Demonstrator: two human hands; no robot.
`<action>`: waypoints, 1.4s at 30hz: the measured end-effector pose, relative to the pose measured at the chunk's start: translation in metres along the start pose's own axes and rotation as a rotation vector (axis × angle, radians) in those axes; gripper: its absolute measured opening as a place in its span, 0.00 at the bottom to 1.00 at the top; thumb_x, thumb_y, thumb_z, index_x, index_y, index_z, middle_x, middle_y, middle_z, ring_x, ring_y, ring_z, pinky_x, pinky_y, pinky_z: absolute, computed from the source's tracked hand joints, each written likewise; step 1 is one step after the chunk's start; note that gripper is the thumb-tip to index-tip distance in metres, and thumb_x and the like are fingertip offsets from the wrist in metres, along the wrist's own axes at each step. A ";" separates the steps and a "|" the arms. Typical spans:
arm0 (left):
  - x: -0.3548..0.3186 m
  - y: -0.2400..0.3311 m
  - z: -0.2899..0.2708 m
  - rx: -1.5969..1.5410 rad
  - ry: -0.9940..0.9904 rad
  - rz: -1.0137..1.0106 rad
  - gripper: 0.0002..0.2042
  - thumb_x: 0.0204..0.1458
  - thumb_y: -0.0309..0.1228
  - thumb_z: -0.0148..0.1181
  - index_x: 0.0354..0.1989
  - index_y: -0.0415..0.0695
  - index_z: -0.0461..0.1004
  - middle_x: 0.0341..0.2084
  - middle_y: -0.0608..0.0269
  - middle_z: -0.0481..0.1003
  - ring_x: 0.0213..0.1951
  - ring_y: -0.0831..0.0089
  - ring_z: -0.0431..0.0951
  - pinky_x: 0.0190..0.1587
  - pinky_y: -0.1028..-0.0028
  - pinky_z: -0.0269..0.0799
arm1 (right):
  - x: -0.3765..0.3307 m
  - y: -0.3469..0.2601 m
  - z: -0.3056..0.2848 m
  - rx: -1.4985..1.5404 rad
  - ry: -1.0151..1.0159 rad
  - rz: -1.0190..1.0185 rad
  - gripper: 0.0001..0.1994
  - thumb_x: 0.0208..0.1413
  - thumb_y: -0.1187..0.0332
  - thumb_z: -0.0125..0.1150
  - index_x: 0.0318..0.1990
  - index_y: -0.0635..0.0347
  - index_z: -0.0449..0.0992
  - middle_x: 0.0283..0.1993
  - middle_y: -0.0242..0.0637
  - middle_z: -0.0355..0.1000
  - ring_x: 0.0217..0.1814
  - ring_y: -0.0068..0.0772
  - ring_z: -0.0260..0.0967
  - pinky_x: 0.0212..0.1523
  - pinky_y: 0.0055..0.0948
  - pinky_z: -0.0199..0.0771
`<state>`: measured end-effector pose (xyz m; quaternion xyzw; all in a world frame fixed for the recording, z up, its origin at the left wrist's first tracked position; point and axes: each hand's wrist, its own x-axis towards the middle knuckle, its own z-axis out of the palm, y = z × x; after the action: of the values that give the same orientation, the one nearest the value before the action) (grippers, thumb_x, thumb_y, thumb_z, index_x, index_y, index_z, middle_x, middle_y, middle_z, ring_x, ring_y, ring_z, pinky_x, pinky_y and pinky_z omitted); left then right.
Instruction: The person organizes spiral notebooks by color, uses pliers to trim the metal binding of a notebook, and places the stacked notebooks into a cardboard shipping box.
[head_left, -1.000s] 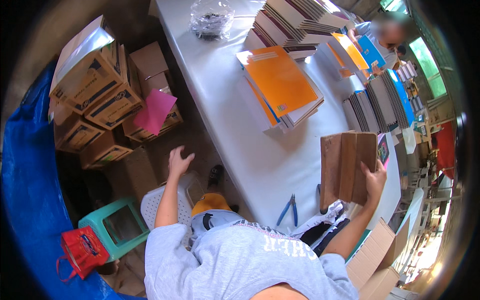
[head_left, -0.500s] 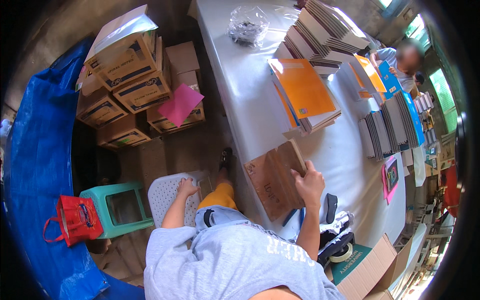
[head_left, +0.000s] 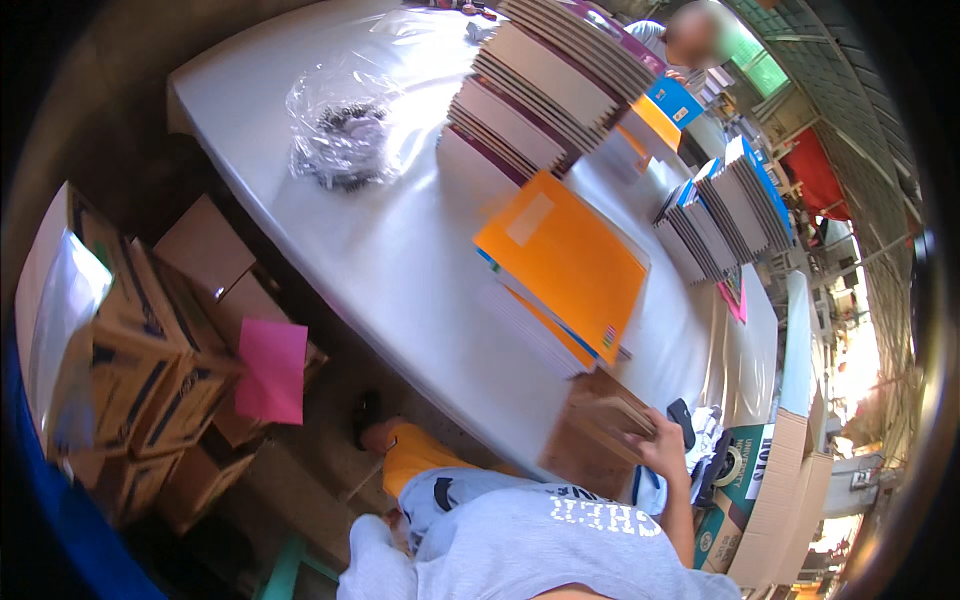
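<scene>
Now right hand (head_left: 664,447) on brown cardboard (head_left: 592,440)

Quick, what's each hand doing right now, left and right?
Left hand: not in view.
Right hand: closed on a stack of brown cardboard sheets at the near edge of the white table.

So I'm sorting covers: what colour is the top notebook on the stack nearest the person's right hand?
Orange notebook, with a pale label patch; head view.

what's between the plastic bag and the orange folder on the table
In the head view, only bare white table lies between the clear plastic bag and the orange folder; nothing sits on that stretch.
</scene>
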<state>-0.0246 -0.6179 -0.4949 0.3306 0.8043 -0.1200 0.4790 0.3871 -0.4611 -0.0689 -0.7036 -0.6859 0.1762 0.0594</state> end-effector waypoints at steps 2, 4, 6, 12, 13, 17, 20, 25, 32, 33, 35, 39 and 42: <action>0.018 -0.002 -0.029 0.044 -0.041 0.032 0.25 0.38 0.44 0.64 0.45 0.42 0.74 0.40 0.47 0.74 0.45 0.57 0.74 0.47 0.63 0.69 | 0.003 -0.011 -0.003 -0.019 -0.046 0.112 0.21 0.36 0.71 0.69 0.42 0.60 0.73 0.35 0.44 0.75 0.39 0.36 0.74 0.41 0.30 0.71; 0.032 -0.004 -0.052 0.074 -0.081 0.062 0.25 0.38 0.43 0.63 0.44 0.42 0.74 0.40 0.47 0.74 0.45 0.58 0.74 0.47 0.63 0.69 | 0.007 -0.004 -0.004 0.071 -0.170 0.190 0.21 0.36 0.72 0.69 0.42 0.61 0.73 0.35 0.40 0.75 0.38 0.30 0.73 0.41 0.29 0.70; 0.042 -0.007 -0.070 0.089 -0.115 0.079 0.25 0.38 0.43 0.63 0.44 0.42 0.74 0.40 0.47 0.74 0.44 0.58 0.74 0.46 0.64 0.69 | 0.010 -0.002 -0.003 0.039 -0.204 0.199 0.20 0.35 0.73 0.69 0.41 0.61 0.74 0.34 0.39 0.75 0.37 0.30 0.72 0.41 0.29 0.70; 0.052 -0.008 -0.099 0.116 -0.142 0.074 0.23 0.39 0.43 0.63 0.43 0.42 0.74 0.39 0.47 0.75 0.43 0.58 0.75 0.45 0.64 0.69 | 0.022 -0.015 -0.001 0.036 -0.241 0.241 0.19 0.33 0.72 0.71 0.38 0.61 0.75 0.31 0.39 0.74 0.35 0.31 0.71 0.39 0.30 0.70; 0.054 -0.009 -0.103 0.140 -0.146 0.078 0.23 0.39 0.43 0.62 0.43 0.42 0.74 0.38 0.47 0.75 0.43 0.58 0.75 0.45 0.64 0.69 | 0.019 -0.015 0.003 -0.067 -0.212 0.190 0.19 0.32 0.71 0.71 0.37 0.61 0.75 0.31 0.40 0.73 0.35 0.35 0.71 0.38 0.31 0.69; 0.064 0.002 -0.112 0.264 -0.159 0.113 0.23 0.40 0.42 0.62 0.43 0.41 0.74 0.38 0.47 0.75 0.42 0.58 0.75 0.44 0.64 0.69 | -0.007 -0.009 0.005 -0.155 -0.086 0.135 0.16 0.31 0.71 0.70 0.33 0.62 0.76 0.31 0.46 0.73 0.36 0.47 0.70 0.38 0.36 0.68; 0.054 0.003 -0.122 0.261 -0.121 0.067 0.22 0.40 0.42 0.62 0.43 0.41 0.74 0.37 0.47 0.75 0.41 0.59 0.75 0.43 0.64 0.70 | 0.022 -0.029 -0.006 0.027 -0.178 0.073 0.30 0.32 0.66 0.71 0.49 0.59 0.70 0.43 0.43 0.73 0.46 0.40 0.70 0.49 0.33 0.68; 0.040 0.008 -0.135 0.300 -0.151 0.007 0.21 0.41 0.41 0.61 0.42 0.41 0.75 0.37 0.47 0.75 0.40 0.59 0.76 0.42 0.64 0.70 | 0.086 -0.019 -0.044 0.403 -0.009 -0.005 0.37 0.39 0.60 0.70 0.59 0.56 0.61 0.42 0.41 0.72 0.46 0.31 0.70 0.47 0.30 0.70; -0.116 0.116 -0.301 -0.479 0.578 0.943 0.09 0.55 0.30 0.51 0.27 0.37 0.71 0.17 0.63 0.69 0.24 0.79 0.68 0.27 0.73 0.63 | 0.176 -0.018 -0.010 0.577 -0.070 0.290 0.47 0.41 0.40 0.62 0.59 0.67 0.52 0.52 0.53 0.63 0.43 0.40 0.69 0.33 0.36 0.75; -0.133 0.144 -0.313 -0.712 0.594 1.161 0.09 0.55 0.30 0.51 0.34 0.36 0.73 0.23 0.59 0.71 0.28 0.77 0.70 0.31 0.72 0.66 | 0.179 -0.023 -0.002 0.592 -0.011 0.308 0.44 0.41 0.42 0.63 0.57 0.69 0.56 0.50 0.53 0.65 0.42 0.41 0.70 0.32 0.36 0.76; -0.153 0.204 -0.324 -0.530 0.810 1.427 0.18 0.58 0.36 0.50 0.52 0.37 0.68 0.45 0.51 0.72 0.48 0.65 0.71 0.50 0.72 0.65 | 0.190 -0.017 0.005 0.581 -0.037 0.285 0.39 0.41 0.46 0.65 0.53 0.71 0.61 0.47 0.53 0.67 0.41 0.42 0.72 0.32 0.37 0.76; -0.144 0.330 -0.319 -0.637 0.456 1.262 0.33 0.55 0.51 0.48 0.62 0.38 0.54 0.58 0.48 0.60 0.60 0.62 0.61 0.60 0.71 0.54 | 0.208 0.000 0.001 0.523 0.076 0.270 0.24 0.43 0.59 0.67 0.41 0.72 0.73 0.38 0.49 0.73 0.35 0.44 0.74 0.30 0.41 0.78; -0.162 0.375 -0.281 -0.676 0.517 1.235 0.25 0.54 0.45 0.52 0.53 0.38 0.68 0.40 0.47 0.75 0.47 0.58 0.73 0.47 0.68 0.65 | 0.196 -0.002 -0.003 0.617 0.032 0.279 0.24 0.47 0.64 0.64 0.49 0.69 0.68 0.51 0.52 0.66 0.56 0.50 0.63 0.45 0.53 0.70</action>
<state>0.0757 -0.2603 -0.1671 0.5743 0.5524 0.5058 0.3303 0.3862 -0.2675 -0.0980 -0.7420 -0.4964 0.3710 0.2555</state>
